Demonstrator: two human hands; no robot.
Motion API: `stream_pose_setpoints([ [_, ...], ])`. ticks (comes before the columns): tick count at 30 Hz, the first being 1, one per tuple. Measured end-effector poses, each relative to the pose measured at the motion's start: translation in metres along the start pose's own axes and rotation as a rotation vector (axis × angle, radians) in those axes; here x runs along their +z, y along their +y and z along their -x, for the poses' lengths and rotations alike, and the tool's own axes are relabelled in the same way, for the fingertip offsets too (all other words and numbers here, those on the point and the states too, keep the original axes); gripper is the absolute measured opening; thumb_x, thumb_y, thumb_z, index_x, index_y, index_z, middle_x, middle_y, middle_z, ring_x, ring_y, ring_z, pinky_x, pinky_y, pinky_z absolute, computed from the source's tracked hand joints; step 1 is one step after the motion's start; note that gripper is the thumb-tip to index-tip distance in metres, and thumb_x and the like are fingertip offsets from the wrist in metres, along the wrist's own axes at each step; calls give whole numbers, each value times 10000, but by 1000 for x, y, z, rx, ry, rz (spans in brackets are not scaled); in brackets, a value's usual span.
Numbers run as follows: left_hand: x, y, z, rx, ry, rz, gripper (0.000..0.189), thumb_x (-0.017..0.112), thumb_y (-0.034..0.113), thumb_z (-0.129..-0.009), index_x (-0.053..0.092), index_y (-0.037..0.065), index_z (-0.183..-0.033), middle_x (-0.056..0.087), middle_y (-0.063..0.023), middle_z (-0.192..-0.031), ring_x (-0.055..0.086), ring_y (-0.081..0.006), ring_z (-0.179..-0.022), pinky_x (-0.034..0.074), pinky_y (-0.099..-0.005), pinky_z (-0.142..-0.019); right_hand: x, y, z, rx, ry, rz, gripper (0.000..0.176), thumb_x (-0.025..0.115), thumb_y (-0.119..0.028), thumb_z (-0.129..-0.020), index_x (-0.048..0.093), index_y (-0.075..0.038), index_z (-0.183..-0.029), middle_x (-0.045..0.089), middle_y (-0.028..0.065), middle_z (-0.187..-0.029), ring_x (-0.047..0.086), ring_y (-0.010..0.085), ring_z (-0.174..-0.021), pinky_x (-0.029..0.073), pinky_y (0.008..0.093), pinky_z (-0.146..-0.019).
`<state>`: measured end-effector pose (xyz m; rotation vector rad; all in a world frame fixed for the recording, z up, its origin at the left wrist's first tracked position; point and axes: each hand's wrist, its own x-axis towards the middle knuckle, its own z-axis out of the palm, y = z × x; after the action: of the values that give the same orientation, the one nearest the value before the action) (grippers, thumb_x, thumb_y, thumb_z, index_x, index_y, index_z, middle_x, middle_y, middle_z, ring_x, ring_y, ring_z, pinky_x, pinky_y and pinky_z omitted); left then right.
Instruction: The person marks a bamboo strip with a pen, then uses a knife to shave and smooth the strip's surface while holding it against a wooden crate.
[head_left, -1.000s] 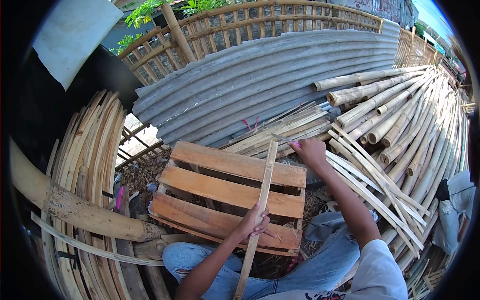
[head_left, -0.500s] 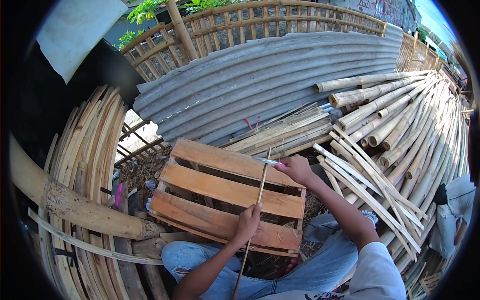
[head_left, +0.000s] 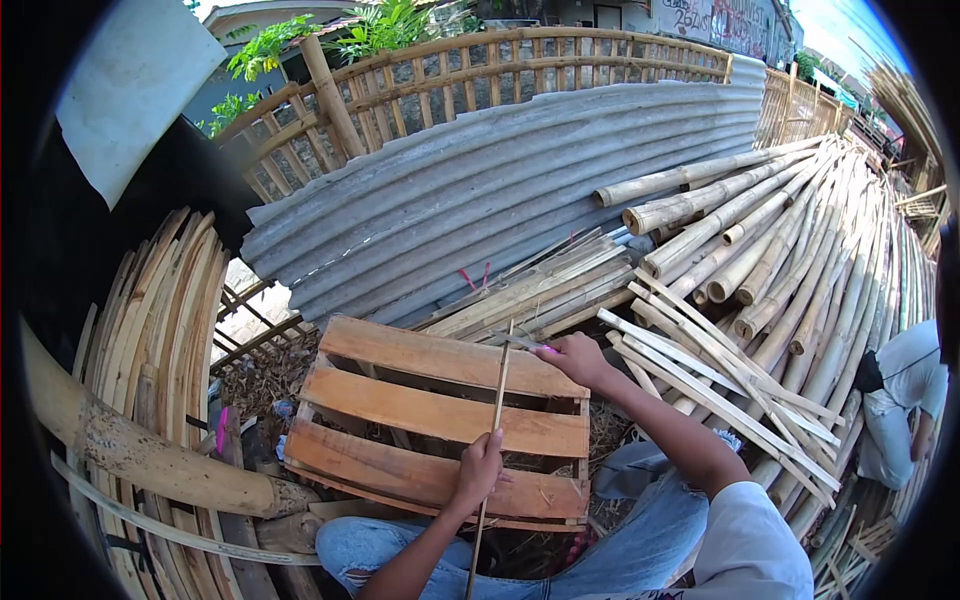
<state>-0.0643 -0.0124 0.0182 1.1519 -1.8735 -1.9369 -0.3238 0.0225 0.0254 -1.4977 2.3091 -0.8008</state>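
My left hand [head_left: 480, 468] is closed around a thin bamboo strip [head_left: 499, 395], which slants from my lap up over the slatted wooden crate [head_left: 400, 398]. My right hand [head_left: 576, 362] grips a knife [head_left: 522, 343] by its pink handle. The blade points left and meets the strip near its upper end. Beneath both hands lie the crate's reddish-brown slats, with dark gaps between them. My jeans-clad knees are at the near side of the crate.
Thick bamboo poles [head_left: 740, 215] are piled at the right, with pale split strips [head_left: 720, 395] across them. Split bamboo [head_left: 150, 320] leans at the left beside a thick pole [head_left: 160, 450]. Corrugated sheeting [head_left: 480, 180] stands behind. Another person [head_left: 900, 400] is at the far right.
The camera has tilted up a little, so the scene sits lower and more to the left. Both hands keep their holds, and the blade stays near the strip's upper end.
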Motion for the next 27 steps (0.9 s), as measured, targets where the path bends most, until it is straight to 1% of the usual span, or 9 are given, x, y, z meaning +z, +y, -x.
stream_pose_setpoints([
  [5,-5,2,0,-32,-64,82,401,340,387,-989,366,82,-730,298,25,-476,312,-59,-337,531,-306,-419,10,-23,20,-191,-163,-33,583,452,-580,-862,687,-57,-755,604,204,-650,603,381,-658,468,448,-603],
  [7,-3,1,2,-21,-75,89,397,332,383,-991,368,82,-736,300,22,-473,305,-61,-332,536,-313,-431,3,-18,10,-23,-32,116,580,439,-587,-864,700,-75,-789,614,199,-672,616,370,-685,478,435,-620],
  [8,-3,2,2,-4,-81,99,393,325,380,-993,369,82,-741,301,19,-470,298,-63,-327,541,-319,-444,-3,-9,4,53,58,-21,587,431,-603,-861,701,-89,-773,612,193,-660,622,362,-678,483,433,-610],
  [10,-3,4,5,9,-106,107,391,323,382,-993,368,84,-745,302,18,-466,298,-64,-322,544,-324,-453,-11,17,-10,182,17,103,580,443,-607,-854,700,-97,-756,611,185,-645,624,355,-659,487,436,-595],
  [12,-6,8,4,21,-129,113,389,321,383,-993,368,85,-748,302,16,-462,299,-64,-318,548,-329,-462,-9,21,-3,141,1,223,575,445,-594,-862,700,-92,-747,608,182,-628,625,353,-646,485,440,-575],
  [18,-17,13,-2,-7,-89,160,383,367,380,-985,399,78,-751,325,28,-487,337,-59,-343,531,-295,-430,-14,-22,8,218,79,-52,600,439,-566,-884,678,-27,-773,587,214,-615,612,383,-651,478,454,-612],
  [20,-19,14,-6,-3,-82,133,374,327,380,-992,370,91,-759,301,26,-457,285,-62,-307,545,-323,-458,-21,-35,11,212,35,-80,597,440,-550,-890,670,-9,-785,575,223,-611,600,394,-639,470,445,-605],
  [24,-20,14,-5,10,-81,118,371,329,377,-993,370,97,-754,302,30,-459,287,-56,-306,499,-274,-394,-15,-43,13,187,16,-170,581,460,-529,-888,658,-1,-753,551,217,-576,575,386,-592,450,434,-574],
  [27,-18,16,-4,4,-85,153,368,332,374,-992,369,99,-750,306,32,-461,290,-54,-305,463,-251,-360,-13,-46,18,-44,-125,-119,579,477,-516,-887,620,6,-682,511,209,-534,561,375,-563,430,421,-550],
])
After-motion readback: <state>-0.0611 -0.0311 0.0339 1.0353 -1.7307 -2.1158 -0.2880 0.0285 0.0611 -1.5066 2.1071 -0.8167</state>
